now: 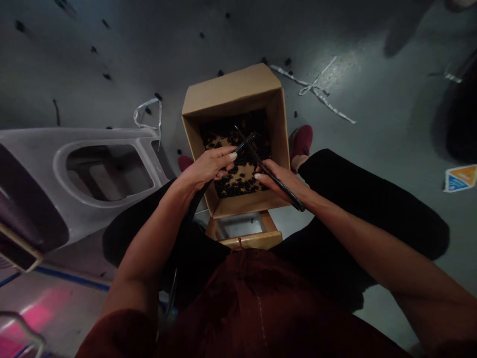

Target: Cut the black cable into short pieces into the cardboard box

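Seated person, head view looking down. Left hand (214,165): thumb and fingers clamped together on a narrow black ribbed strip (242,146), above the box. Strip's long axis runs diagonally; its free end points away from the body and to the right. A dark band trails below the same hand, near the forearm; cannot tell whether it joins the strip.

Right hand (278,180): fingers closed around a long, slim black tool with a narrow pointed tip (278,183). Tool's long axis slants the other way: tip away and to the left, butt end back toward the right forearm. Tool and strip cross near the strip's free end; whether they touch, cannot tell.

Beneath both hands: an open brown cardboard box (233,95), small black pieces (238,188) scattered over its bottom, denser at the far side. Near the box's closer edge, a pale wooden frame (257,240).

Left of the box, a grey plastic panel with a rounded opening (93,206). On the grey floor (372,99), more dark bits, and a thin white ribbon, looped (307,89), just beyond the box's right side.
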`<state>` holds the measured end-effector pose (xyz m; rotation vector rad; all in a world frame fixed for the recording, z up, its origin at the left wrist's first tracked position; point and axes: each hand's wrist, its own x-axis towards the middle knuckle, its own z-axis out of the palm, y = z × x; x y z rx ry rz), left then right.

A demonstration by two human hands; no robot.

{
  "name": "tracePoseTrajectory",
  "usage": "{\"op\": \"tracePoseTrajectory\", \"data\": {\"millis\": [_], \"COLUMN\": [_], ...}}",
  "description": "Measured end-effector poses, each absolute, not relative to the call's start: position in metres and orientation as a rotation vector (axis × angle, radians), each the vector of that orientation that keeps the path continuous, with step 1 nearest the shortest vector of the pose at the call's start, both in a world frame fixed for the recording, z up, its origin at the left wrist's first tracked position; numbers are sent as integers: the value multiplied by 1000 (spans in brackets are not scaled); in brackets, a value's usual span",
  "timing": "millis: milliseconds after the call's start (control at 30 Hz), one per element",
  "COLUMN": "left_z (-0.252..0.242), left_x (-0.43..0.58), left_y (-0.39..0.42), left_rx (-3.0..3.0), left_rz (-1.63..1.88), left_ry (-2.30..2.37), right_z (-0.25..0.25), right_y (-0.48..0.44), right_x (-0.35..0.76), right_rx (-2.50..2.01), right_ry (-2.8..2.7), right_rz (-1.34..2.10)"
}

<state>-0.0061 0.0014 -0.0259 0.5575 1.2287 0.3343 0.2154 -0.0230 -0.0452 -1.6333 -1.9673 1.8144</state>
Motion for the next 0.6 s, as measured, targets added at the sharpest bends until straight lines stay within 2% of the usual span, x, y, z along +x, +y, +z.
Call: {"op": "tracePoseTrajectory", "data": {"millis": [600], "left_z": [-33], "left_x": [3], "left_y": [-2], "left_rx": [535], "left_rz": [289], "left_ry": [1292], "right_z": [-47], "right_y": [-23], "right_x": [216], "right_rx": [-1652], "right_ry": [-2129], "right_rz": [1697]}}
